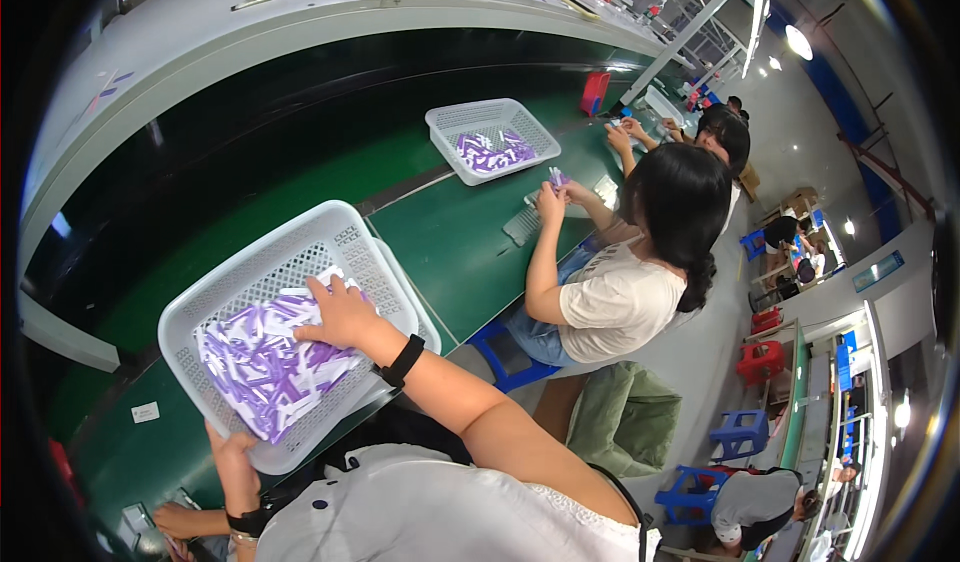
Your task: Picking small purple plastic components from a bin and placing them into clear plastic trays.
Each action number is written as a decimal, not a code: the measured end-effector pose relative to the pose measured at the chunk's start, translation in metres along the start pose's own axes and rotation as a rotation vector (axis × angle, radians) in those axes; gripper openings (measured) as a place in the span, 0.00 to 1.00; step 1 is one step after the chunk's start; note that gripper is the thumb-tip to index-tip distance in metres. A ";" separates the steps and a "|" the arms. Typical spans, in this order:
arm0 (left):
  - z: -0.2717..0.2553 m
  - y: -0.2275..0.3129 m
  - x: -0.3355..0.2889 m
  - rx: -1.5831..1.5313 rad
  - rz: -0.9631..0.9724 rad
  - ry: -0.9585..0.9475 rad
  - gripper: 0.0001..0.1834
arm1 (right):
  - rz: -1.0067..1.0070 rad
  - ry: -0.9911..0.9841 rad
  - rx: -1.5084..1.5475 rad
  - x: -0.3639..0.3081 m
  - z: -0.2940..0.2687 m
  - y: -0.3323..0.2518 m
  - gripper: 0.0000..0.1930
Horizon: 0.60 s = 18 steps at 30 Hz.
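Note:
A white perforated plastic basket (355, 232) sits tilted before me, holding a heap of slim purple and white plastic pieces (270, 362). My left hand (232, 462) grips its near left corner, thumb on the outside; some of its fingers are hidden. Inside, my right hand (340, 312) lies on the heap near the right wall, fingers and thumb apart, with a dark band at the wrist. The fingertips touch white pieces, and nothing appears grasped. The rim of a second white basket (410, 287) shows beneath the first.
Farther along the green bench (440, 252) stands another white basket (495, 172) of similar pieces. A co-worker (630, 262) sits there, handling small pieces above a clear tray (522, 225). Another person's hand (178, 522) is at lower left. A green fabric bin (625, 417) stands at right.

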<state>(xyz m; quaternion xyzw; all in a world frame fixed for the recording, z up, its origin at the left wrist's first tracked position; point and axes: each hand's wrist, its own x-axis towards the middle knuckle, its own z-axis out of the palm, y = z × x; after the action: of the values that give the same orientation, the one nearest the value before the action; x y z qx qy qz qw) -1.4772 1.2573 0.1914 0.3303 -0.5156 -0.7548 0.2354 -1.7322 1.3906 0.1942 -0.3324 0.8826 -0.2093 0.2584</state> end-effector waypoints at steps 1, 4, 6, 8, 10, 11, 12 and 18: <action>0.001 -0.002 0.000 0.016 0.005 0.015 0.44 | -0.006 -0.003 0.010 0.000 0.009 -0.003 0.50; 0.005 -0.004 0.000 0.043 0.017 0.045 0.43 | -0.051 -0.016 0.025 -0.001 0.029 -0.012 0.55; 0.004 -0.006 0.004 0.013 -0.014 0.077 0.43 | -0.109 -0.059 -0.029 -0.010 0.034 -0.025 0.56; 0.006 -0.006 0.003 -0.012 -0.027 0.096 0.42 | -0.220 -0.088 -0.122 -0.014 0.042 -0.031 0.57; 0.008 -0.006 0.002 -0.039 -0.040 0.118 0.42 | -0.253 -0.112 -0.095 -0.014 0.042 -0.033 0.57; 0.008 -0.006 0.002 -0.030 -0.021 0.124 0.42 | -0.288 -0.139 -0.073 -0.013 0.041 -0.033 0.57; 0.008 -0.007 0.001 -0.022 -0.003 0.131 0.42 | -0.300 -0.126 -0.052 -0.008 0.038 -0.032 0.57; 0.015 -0.010 0.000 -0.065 0.075 0.180 0.41 | -0.221 0.016 -0.052 0.006 0.020 -0.016 0.58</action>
<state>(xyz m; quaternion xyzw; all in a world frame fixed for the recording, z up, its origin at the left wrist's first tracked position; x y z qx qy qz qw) -1.4882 1.2698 0.1861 0.3693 -0.4795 -0.7291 0.3196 -1.7167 1.3716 0.1857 -0.4329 0.8476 -0.2160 0.2180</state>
